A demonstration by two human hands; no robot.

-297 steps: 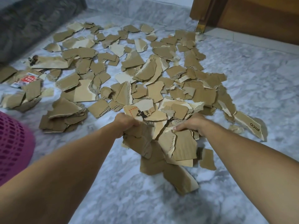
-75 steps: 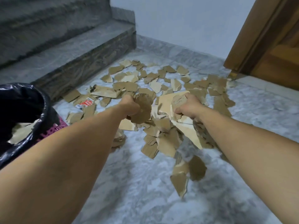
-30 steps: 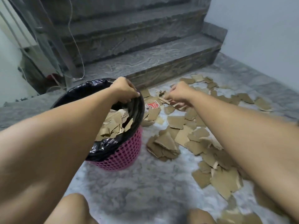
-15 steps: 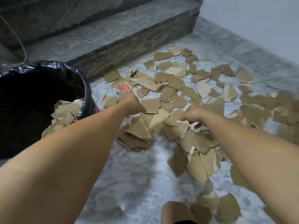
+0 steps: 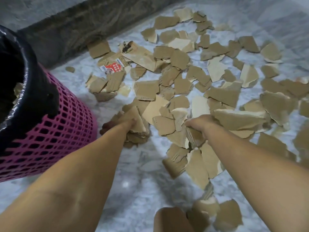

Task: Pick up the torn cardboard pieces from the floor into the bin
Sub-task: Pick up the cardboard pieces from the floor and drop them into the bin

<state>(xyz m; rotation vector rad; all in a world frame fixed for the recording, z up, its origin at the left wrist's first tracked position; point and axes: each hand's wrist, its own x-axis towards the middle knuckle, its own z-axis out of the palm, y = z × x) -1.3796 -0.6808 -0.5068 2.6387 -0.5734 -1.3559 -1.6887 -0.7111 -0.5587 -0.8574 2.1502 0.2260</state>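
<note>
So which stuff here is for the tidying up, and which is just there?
For the job: torn cardboard pieces, pink bin with black liner, left hand, right hand.

Just there: stone step, marble floor, knee.

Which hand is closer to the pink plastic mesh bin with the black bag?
The left hand, gripping cardboard just right of the pink plastic mesh bin. The right hand grips pieces farther right.
</note>
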